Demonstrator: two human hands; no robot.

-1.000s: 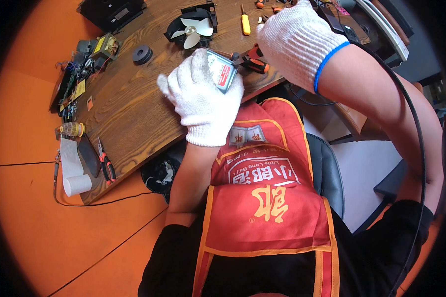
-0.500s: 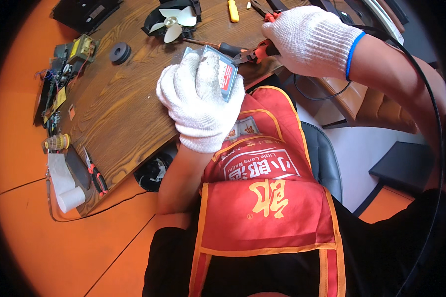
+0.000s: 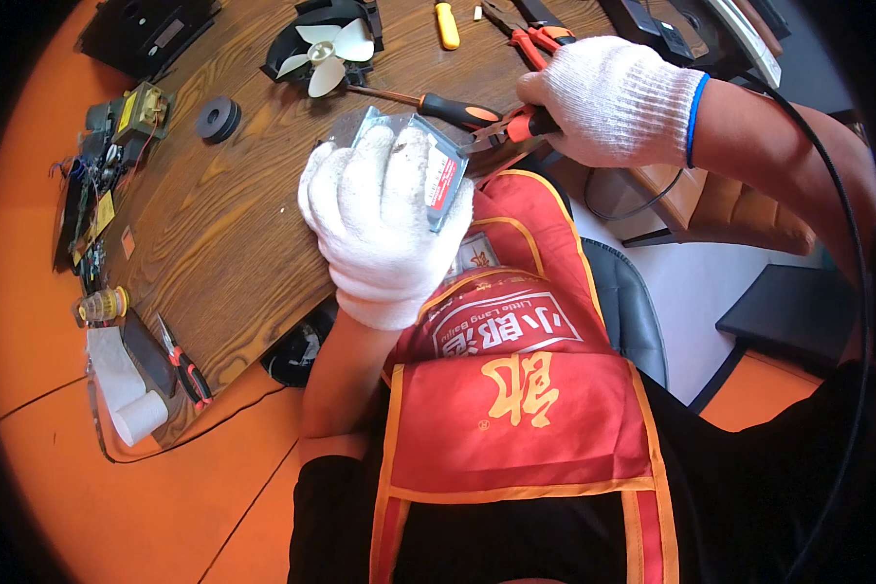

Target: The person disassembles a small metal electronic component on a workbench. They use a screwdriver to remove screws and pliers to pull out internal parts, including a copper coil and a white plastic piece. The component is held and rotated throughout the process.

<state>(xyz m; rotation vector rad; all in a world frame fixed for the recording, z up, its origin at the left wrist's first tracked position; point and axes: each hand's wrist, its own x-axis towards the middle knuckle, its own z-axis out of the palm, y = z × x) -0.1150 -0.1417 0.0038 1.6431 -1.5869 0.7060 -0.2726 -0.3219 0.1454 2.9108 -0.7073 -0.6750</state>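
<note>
Two gloved hands in play, one grey metal case (image 3: 445, 180) between them, right at the near edge of one wooden table (image 3: 229, 258). Count the pliers: three pairs easily told. One pair, the working pliers (image 3: 508, 128), is in use, a red-handled pair (image 3: 524, 39) lies at the far side, and a black-and-red pair (image 3: 174, 352) sits at the left corner. Screwdrivers, two: a yellow-handled screwdriver (image 3: 447, 26), and a black-and-orange screwdriver (image 3: 457, 110) with its shaft pointing at the one fan (image 3: 321, 51). One dark ring (image 3: 229, 121), one white paper roll (image 3: 140, 418).

Now the grip! The left hand (image 3: 380, 209) is curled firmly over the metal case, fingers spread across its top, the labelled side showing at the right. The right hand (image 3: 618, 102) is closed around the handles of the working pliers, and their nose reaches the right-hand edge of the case. The jaws look narrow; whether they actually bite the metal, I cannot tell. Both hands loaded, case tilted, tool right up against it!
</note>
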